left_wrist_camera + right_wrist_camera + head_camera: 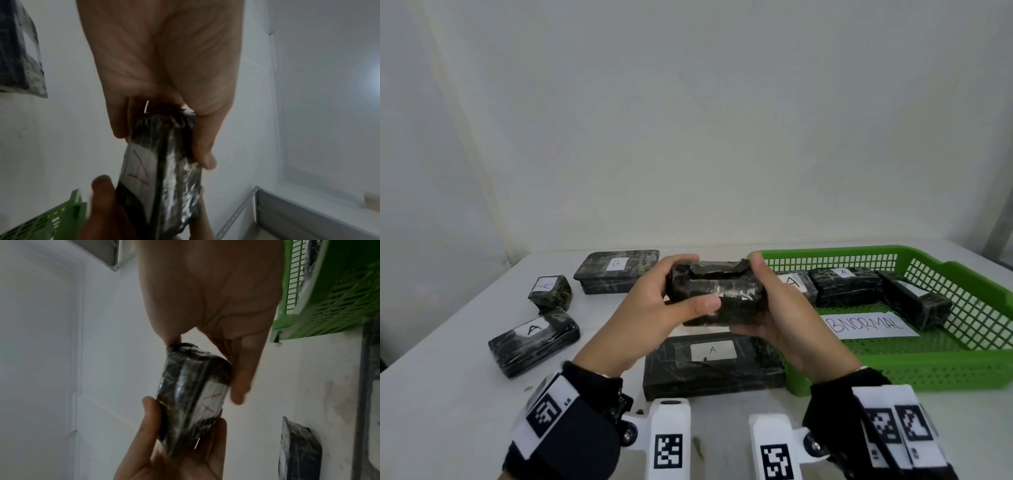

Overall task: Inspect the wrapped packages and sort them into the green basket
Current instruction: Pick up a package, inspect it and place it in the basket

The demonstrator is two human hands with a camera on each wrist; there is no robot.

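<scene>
Both hands hold one black wrapped package [714, 294] in the air above the table's middle. My left hand [654, 308] grips its left end, thumb on the near face. My right hand [770, 308] grips the right end from below and behind. The wrist views show the same package [164, 162] [193, 395] with a white label on its far side, facing away from me. The green basket [928, 363] stands at the right with several wrapped packages [846, 286] and a paper reading "BNORMAL" [869, 324] inside.
Loose packages lie on the white table [448, 394]: a large one labelled A [709, 366] right under my hands, one labelled B [616, 275] at the back, two labelled A [534, 342] [549, 291] at the left. A white wall stands behind.
</scene>
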